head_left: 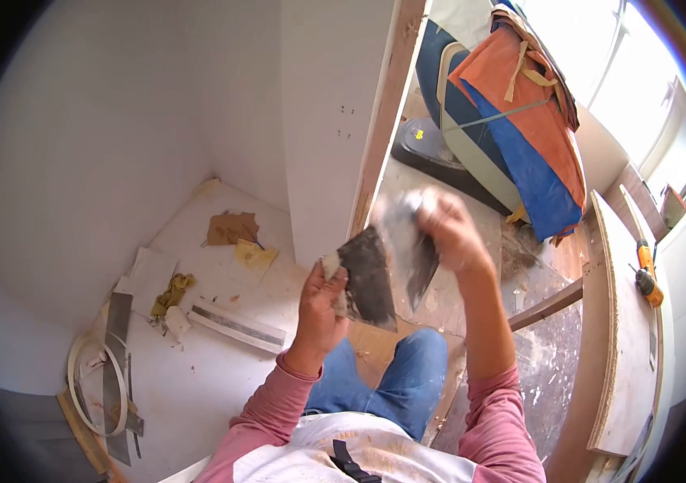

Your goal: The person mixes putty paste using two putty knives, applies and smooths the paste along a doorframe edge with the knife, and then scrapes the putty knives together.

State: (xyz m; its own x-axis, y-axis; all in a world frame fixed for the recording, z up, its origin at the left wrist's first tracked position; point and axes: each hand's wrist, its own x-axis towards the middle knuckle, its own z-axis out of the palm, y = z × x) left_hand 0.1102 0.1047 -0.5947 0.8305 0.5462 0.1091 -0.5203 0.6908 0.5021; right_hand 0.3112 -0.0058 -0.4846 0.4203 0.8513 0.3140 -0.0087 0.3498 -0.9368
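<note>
My left hand (324, 304) is closed round the pale edge of a dark, flat blade (368, 278) with whitish residue on it. Just to its right, my right hand (449, 228) is raised and blurred by motion, with its fingers wrapped round a second broad blade (419, 270). This second blade tilts downward beside the first, and its upper part is smeared by motion. Both tools are held over my knees, in front of the wooden edge of the white panel.
A cordless drill (649, 276) lies on a board (609, 322) at the right. An orange and blue bundle (520, 121) stands at the upper right. On the left floor are a white strip (238, 326), a coiled band (77, 386), a crumpled cloth (172, 295) and brown paper scraps (232, 229).
</note>
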